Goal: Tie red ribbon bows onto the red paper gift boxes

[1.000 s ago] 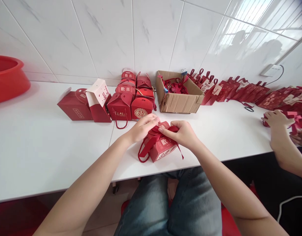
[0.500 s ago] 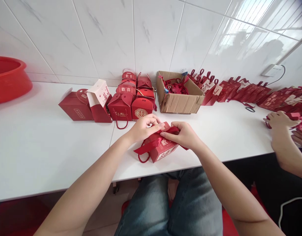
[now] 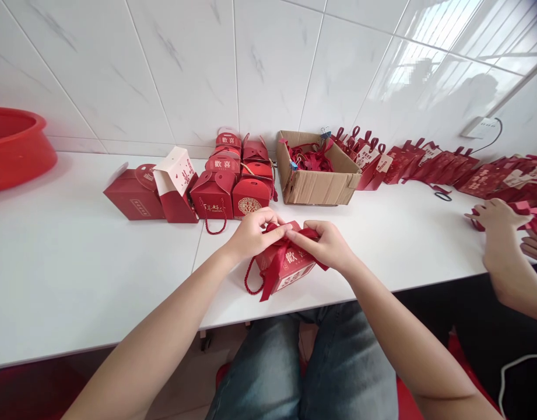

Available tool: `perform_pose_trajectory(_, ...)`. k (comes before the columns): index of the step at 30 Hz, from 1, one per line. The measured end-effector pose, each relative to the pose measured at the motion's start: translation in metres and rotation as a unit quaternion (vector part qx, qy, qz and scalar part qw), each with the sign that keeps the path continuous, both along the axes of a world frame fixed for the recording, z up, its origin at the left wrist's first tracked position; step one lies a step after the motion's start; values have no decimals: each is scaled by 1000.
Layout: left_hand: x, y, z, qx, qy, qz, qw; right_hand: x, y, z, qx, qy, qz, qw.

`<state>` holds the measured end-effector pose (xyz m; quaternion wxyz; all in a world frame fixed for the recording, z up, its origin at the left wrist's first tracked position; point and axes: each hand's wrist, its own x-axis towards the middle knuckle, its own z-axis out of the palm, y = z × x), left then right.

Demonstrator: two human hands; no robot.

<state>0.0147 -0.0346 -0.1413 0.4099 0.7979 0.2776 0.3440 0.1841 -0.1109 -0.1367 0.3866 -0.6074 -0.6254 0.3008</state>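
Observation:
Close to the table's front edge lies a small red gift box (image 3: 294,263) with gold characters and a pale printed side. A red ribbon (image 3: 276,269) crosses its top, and one tail hangs down over the box's left end. My left hand (image 3: 260,234) is closed on the ribbon at the top of the box, thumb pointing right. From the other side my right hand (image 3: 327,242) pinches the ribbon too, its thumb tip meeting the left thumb. A twisted red cord handle (image 3: 252,284) loops out at the left. The part of the ribbon between my fingers is hidden.
Several red gift boxes (image 3: 213,192) stand behind my left hand. A cardboard box (image 3: 320,189) of red ribbons and clips sits near the wall. Rows of red bags (image 3: 399,166) line the right. A red basin (image 3: 18,151) is far left. A co-worker's hand (image 3: 498,216) works at right.
The ribbon's left tail, stretched out to the left before, now hangs down over the box's end. My thumbs have come together over the top. The view has tilted slightly.

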Motion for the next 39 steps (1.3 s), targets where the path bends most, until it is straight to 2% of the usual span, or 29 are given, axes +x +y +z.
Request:
perform_pose_trajectory(4, 0, -1, 0, 2, -8, -1, 1000, 2, 3, -4, 11, 53, -1, 999)
perform_pose_trajectory(12, 2, -2, -7, -25, -4, 8, 1000, 3, 3, -4, -28, 161, 5, 987)
perform_pose_trajectory(19, 3, -4, -8, -83, 2, -7, 997, 7, 6, -9, -38, 177, 23, 983)
perform_pose_trajectory(29, 1, -3, -6, -77, 18, -4, 997, 14, 7, -11, -39, 180, -14, 983)
perform_pose_trajectory(39, 1, -4, -1, -110, -32, -16, 993, 16, 8, -6, -22, 203, 20, 979)
